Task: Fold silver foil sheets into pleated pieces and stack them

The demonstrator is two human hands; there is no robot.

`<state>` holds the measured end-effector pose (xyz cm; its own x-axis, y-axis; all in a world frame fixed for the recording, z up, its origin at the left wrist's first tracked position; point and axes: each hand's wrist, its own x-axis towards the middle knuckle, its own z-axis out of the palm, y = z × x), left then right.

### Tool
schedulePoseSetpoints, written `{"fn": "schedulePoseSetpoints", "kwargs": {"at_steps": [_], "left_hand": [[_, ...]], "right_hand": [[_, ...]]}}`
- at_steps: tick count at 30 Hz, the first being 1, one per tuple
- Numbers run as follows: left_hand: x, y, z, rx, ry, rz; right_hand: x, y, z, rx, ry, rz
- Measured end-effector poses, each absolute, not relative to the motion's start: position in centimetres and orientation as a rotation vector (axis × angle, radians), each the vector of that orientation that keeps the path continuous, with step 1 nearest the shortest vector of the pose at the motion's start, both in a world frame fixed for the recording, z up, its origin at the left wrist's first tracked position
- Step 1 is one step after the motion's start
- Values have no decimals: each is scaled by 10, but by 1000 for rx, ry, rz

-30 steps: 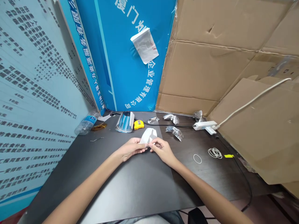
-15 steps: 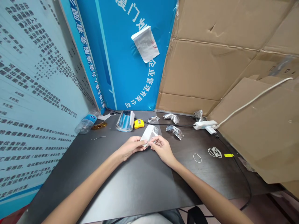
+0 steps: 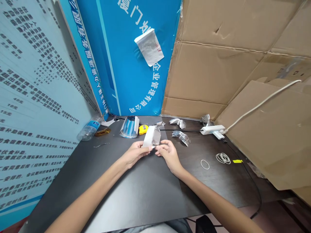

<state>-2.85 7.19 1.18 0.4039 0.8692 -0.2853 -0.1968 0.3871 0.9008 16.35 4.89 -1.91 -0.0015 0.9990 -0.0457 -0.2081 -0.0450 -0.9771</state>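
Just beyond the middle of the table, a folded foil piece [image 3: 149, 136], white on its left face and shiny silver on its right, is held up off the surface. My left hand [image 3: 136, 154] grips its lower left part between thumb and fingers. At the lower right corner, the fingertips of my right hand [image 3: 169, 156] are pinched together; the tiny bit between them is hard to make out. Behind the piece lies a small silver foil strip [image 3: 160, 124], partly covered. A yellow tape measure [image 3: 143, 129] sits close to its left.
A silver-blue curved roll [image 3: 129, 127], brown tape [image 3: 102, 132] and a plastic bottle [image 3: 89, 128] stand at the back left. Foil bundles [image 3: 181, 137], a white power strip [image 3: 213, 130] and rubber bands [image 3: 223, 158] lie right. Cardboard [image 3: 216, 64] walls the back.
The foil piece has tilted more upright and shifted slightly left, showing more of its silver face. It now partly covers the small strip behind. Both hands stay nearly in place.
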Motion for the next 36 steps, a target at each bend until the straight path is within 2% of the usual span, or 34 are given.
{"fn": "schedulePoseSetpoints", "kwargs": {"at_steps": [10,15,20,30,36], "left_hand": [[-27,72,10,815,896,754],[-33,75,9,782,937,724],[-32,75,6,851,982,731],[-27,74,9,1226,1066,912],[-31,70,17,1324,1055,982]], "right_hand": [[176,51,-8,-1120,-1151,1388],[197,63,0,-997,-886,1440],[201,65,5,-940,-847,1508],[200,70,4,-1124,-948,1291],[206,69,6,-1094,-1006,1534]]}}
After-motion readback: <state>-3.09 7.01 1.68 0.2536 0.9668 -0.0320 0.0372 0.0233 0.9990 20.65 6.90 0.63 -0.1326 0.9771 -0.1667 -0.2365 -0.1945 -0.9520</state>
